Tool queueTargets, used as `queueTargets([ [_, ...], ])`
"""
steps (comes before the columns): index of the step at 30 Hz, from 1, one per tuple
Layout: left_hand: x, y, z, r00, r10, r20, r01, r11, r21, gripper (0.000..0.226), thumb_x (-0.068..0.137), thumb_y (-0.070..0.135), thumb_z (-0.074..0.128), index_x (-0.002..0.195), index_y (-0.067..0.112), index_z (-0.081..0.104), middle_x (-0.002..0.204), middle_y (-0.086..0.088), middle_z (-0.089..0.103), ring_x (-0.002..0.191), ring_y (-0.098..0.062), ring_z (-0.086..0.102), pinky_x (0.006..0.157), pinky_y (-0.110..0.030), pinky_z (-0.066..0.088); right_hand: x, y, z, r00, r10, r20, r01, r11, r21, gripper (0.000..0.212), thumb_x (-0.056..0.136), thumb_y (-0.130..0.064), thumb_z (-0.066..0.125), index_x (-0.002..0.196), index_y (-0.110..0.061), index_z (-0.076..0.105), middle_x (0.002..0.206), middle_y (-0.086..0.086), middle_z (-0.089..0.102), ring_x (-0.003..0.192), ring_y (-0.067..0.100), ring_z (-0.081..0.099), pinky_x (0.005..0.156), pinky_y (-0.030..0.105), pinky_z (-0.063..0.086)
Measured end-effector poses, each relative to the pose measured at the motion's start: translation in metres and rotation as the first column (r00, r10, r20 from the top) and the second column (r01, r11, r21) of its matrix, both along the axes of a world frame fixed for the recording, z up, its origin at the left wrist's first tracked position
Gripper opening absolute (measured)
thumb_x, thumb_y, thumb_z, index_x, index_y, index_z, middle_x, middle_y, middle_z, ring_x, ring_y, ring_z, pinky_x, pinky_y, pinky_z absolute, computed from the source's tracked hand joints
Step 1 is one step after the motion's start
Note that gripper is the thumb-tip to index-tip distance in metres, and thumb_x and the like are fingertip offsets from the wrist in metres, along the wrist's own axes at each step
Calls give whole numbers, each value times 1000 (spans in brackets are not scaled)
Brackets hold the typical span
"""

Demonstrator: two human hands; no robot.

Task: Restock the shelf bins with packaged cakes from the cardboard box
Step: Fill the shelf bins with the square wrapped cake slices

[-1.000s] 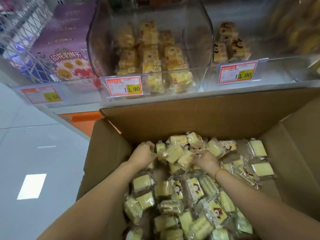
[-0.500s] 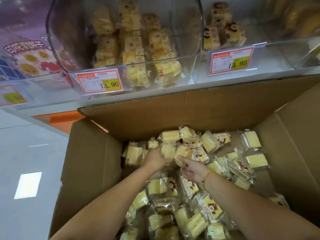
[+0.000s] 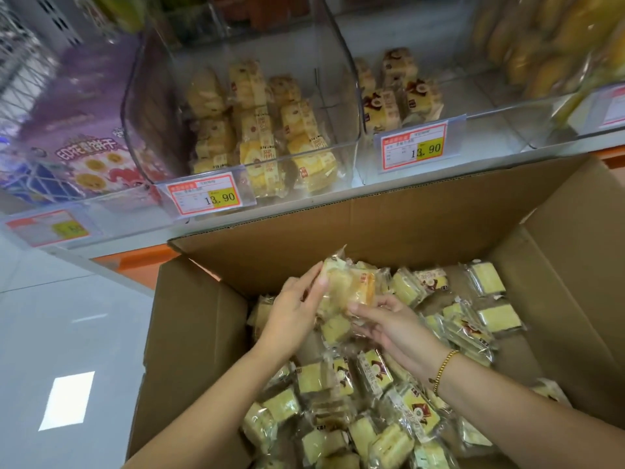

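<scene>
Packaged cakes held up inside open cardboard box: clasped from the left by left grip, pinched from below by right grip.

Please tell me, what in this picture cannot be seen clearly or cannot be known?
Head view only:
1. How many packaged cakes the left hand and right hand hold together: fingers and wrappers overlap.
2. Small print on the price tag: too small; only 13.90 reads.
3. The far-left tag: blurred.
4. The right-edge tag: cut off by the frame.
5. The cardboard box bottom: hidden under cakes and forearms.
</scene>
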State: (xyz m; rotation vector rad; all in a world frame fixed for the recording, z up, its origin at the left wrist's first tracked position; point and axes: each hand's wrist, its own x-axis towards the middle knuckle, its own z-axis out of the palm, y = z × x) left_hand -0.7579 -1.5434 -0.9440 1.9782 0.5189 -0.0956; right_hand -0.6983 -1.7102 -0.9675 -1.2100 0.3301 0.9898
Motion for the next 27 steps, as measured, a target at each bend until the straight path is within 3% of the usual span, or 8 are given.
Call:
queueTargets([
  [4, -8, 2, 29, 994, 10, 110, 13, 979, -205, 40, 90, 43, 56, 129, 35, 59, 95, 10, 69, 90, -3, 62, 96, -30, 48, -9, -17, 39, 991, 25, 132, -23, 1000, -20, 60, 62, -21, 82, 110, -4, 52, 107, 12, 71, 100, 23, 69, 96, 39, 51],
  [7, -10, 2, 42, 998, -5, 70, 18, 982, -187, 50, 74, 49, 74, 121, 38, 63, 82, 9, 58, 85, -10, 60, 97, -44, 49, -22, -32, 62, 984, 8, 176, -7, 1000, -5, 54, 66, -16, 77, 113, -5, 52, 103, 11, 73, 99, 23, 70, 92, 36, 52],
  [11, -13, -9, 62, 987, -157, -32, 131, 909, -396, 62, 68, 53, 75, 121, 23, 64, 111, -2, 70, 102, -20, 66, 94, -40, 52, -36, -46, 84, 971, 13, 240, -4, 999, -37, 49, 69, -18, 75, 112, -6, 54, 98, 6, 75, 92, 18, 72, 81, 29, 53],
  [15, -16, -17, 81, 986, -164, -29, 128, 857, -499, 52, 73, 33, 80, 113, 4, 63, 107, -15, 70, 93, -26, 67, 82, -34, 55, -36, -53, 103, 956, -1, 294, 17, 999, -51, 62, 63, -26, 81, 116, -8, 56, 100, 4, 74, 94, 17, 71, 80, 28, 52],
  [17, -18, -17, 91, 986, -168, -20, 135, 850, -510, 53, 70, 28, 82, 113, 3, 64, 108, -15, 70, 96, -29, 67, 85, -37, 54, -33, -55, 111, 947, 1, 322, 14, 999, -45, 78, 50, -38, 90, 116, -10, 58, 102, 5, 74, 96, 18, 71, 80, 28, 54],
  [19, -22, -15, 102, 985, -170, -6, 142, 840, -524, 46, 72, 21, 82, 112, 4, 66, 110, -15, 70, 100, -31, 66, 88, -38, 53, -30, -56, 120, 943, -10, 333, 18, 1000, -20, 71, 54, -34, 87, 116, -11, 59, 102, 5, 74, 96, 19, 70, 81, 29, 56],
  [21, -26, -9, 109, 994, -105, 17, 95, 811, -578, 42, 71, 15, 80, 110, 5, 67, 110, -16, 70, 101, -31, 66, 91, -42, 52, -27, -57, 128, 944, -43, 326, 28, 998, 50, 57, 66, -22, 77, 118, -9, 58, 103, 6, 74, 96, 19, 71, 78, 25, 58],
  [27, -29, 17, 120, 974, 225, -23, -191, 762, -619, 55, 66, 13, 74, 119, 11, 61, 107, -8, 72, 98, -23, 70, 80, -33, 59, -20, -53, 142, 945, -100, 311, 35, 977, 208, 72, 61, -23, 83, 125, -5, 55, 112, 12, 70, 104, 25, 68, 79, 26, 57],
])
